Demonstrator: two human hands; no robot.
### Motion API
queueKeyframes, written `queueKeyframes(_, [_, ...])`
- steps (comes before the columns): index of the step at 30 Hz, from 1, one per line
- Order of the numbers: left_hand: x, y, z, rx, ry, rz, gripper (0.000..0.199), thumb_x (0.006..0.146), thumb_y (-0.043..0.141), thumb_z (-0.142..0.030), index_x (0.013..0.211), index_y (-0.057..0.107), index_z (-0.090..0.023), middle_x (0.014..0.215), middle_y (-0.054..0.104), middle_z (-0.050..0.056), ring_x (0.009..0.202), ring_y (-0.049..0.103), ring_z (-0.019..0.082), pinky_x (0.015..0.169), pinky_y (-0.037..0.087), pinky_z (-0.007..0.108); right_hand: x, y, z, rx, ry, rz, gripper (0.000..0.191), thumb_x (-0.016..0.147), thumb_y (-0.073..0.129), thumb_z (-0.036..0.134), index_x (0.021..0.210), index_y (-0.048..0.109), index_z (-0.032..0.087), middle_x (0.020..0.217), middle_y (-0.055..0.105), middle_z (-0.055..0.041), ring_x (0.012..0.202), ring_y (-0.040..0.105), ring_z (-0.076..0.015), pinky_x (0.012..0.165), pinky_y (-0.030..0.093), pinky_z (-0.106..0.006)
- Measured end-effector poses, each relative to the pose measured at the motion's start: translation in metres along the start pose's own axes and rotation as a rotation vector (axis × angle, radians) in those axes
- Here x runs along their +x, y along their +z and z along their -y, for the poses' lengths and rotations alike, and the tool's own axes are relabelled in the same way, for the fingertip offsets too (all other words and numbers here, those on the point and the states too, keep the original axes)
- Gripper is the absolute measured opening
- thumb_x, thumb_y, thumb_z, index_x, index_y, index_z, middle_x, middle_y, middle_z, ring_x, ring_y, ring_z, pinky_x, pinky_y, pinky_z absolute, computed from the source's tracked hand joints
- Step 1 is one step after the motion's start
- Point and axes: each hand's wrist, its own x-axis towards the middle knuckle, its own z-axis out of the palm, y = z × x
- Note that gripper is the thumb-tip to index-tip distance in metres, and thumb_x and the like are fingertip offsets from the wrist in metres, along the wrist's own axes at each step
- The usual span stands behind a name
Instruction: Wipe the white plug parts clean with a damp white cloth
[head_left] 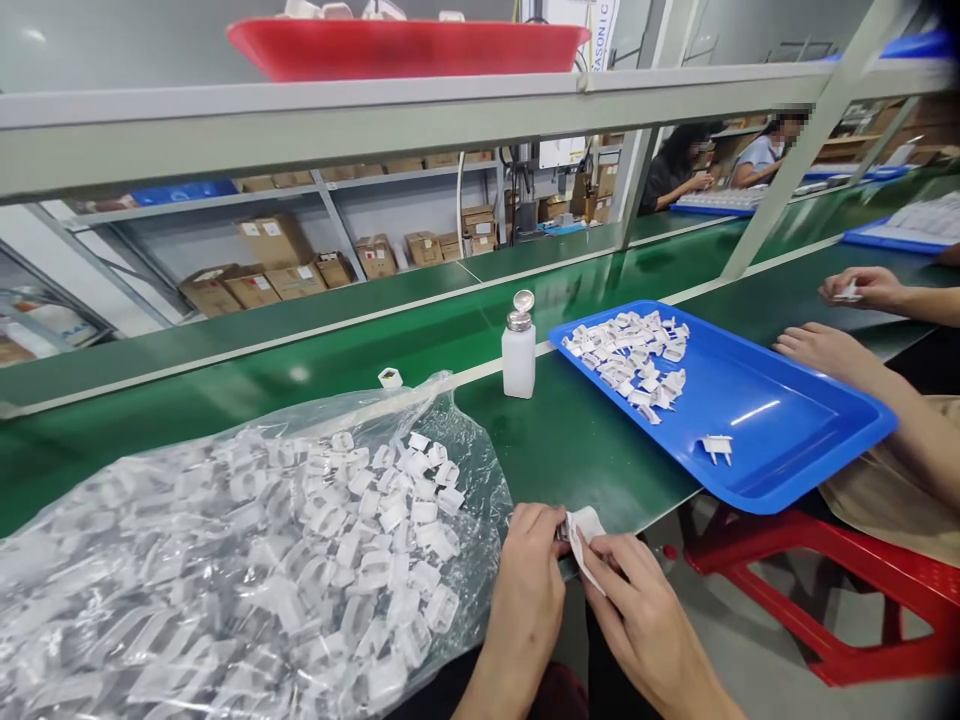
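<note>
My left hand (529, 580) and my right hand (637, 610) meet at the front edge of the green workbench (585, 460). My left fingers pinch a small part (561, 531), partly hidden, with a metallic glint. My right fingers hold a white cloth wipe (583, 535) against it. To my left lies a clear plastic bag (461, 480) full of white plastic parts. Ahead, a blue plastic tray (780, 440) holds a heap of white pronged plastic parts (626, 355), and one such part (716, 448) lies apart from the heap. Both my hands are clear of the bag and tray.
A white dispenser bottle with a metal pump top (519, 345) stands beyond my hands, and a small white part (390, 377) lies near the bag. A co-worker's hands (836, 320) rest at right. A red stool (817, 590) stands below. Shelves of cartons lie beyond.
</note>
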Motion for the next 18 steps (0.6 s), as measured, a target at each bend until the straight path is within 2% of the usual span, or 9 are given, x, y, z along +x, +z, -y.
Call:
queueKeyframes(5, [0.0,-0.001,0.007,-0.019,0.036,0.013,0.042,0.084,0.045,0.014,0.105,0.069,-0.014,0.099,0.067,0.008,0.096,0.06,0.02,0.08,0.053,0.028,0.01,-0.01,-0.004,0.015,-0.032,0.05,0.047,0.097,0.05,0.005,0.14,0.052,0.024,0.106,0.058,-0.0082,0.093,0.052,-0.0212,0.077,0.047,-0.037])
queueKeyframes(10, [0.0,0.0,0.012,0.013,0.053,0.021,0.039,0.082,0.047,0.013,0.099,0.068,-0.015,0.095,0.066,0.007,0.094,0.059,0.021,0.081,0.051,0.03,0.02,-0.007,-0.004,0.108,0.065,0.042,0.023,0.101,0.046,0.014,0.114,0.064,0.021,0.104,0.058,-0.0073,0.095,0.053,-0.0212,0.083,0.045,-0.038])
queueKeyframes(14, [-0.003,0.002,0.012,0.042,0.08,-0.029,0.037,0.08,0.051,0.01,0.099,0.067,-0.017,0.099,0.068,0.007,0.096,0.06,0.022,0.086,0.048,0.033,0.025,-0.006,-0.005,0.136,0.107,0.047,0.026,0.104,0.041,0.023,0.106,0.066,0.02,0.101,0.058,-0.0074,0.094,0.053,-0.0225,0.084,0.043,-0.039])
queueKeyframes(18, [-0.008,0.003,0.01,0.07,0.094,-0.063,0.031,0.08,0.055,0.007,0.097,0.066,-0.017,0.099,0.068,0.008,0.097,0.06,0.023,0.089,0.048,0.035,0.033,-0.013,-0.006,0.195,0.123,0.073,0.032,0.103,0.042,0.031,0.091,0.07,0.021,0.092,0.056,-0.005,0.089,0.055,-0.0217,0.082,0.041,-0.037])
